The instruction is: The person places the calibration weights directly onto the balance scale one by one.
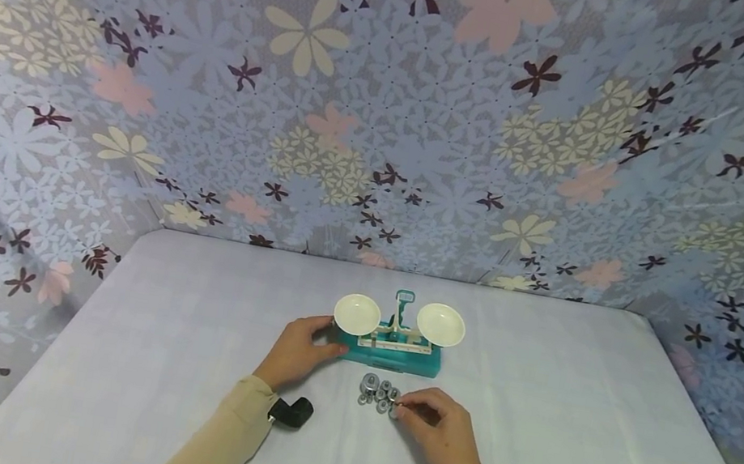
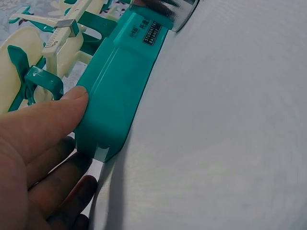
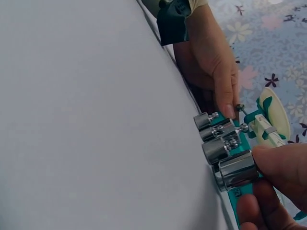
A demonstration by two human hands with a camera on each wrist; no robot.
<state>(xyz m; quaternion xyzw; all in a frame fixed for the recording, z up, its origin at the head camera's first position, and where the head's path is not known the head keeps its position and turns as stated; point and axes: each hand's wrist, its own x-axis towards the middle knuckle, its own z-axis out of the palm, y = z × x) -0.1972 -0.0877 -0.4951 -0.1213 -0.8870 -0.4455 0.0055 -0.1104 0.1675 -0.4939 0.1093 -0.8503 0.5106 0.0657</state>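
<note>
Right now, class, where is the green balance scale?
In the head view, the green balance scale stands on the white tabletop, slightly right of and below centre, with the left hand at its left end and the metal weights just in front.

It's a snug, closed-in spot, more screened booth than open room: a floral backdrop [image 1: 393,104] rises right behind the worktop [image 1: 181,315], and look, it wraps round the left and right sides too! Pale blue flowers, pink, cream and dark maroon ones, a homely print, though whether this is a home, a classroom or a studio corner can't be told. The worktop runs pale and faintly creased up to that backdrop. And there's the schoolroom note: a teal two-pan balance [image 1: 395,361], printed label [image 2: 151,34] on its base, small metal weights [image 1: 370,384] just beside it.
</note>
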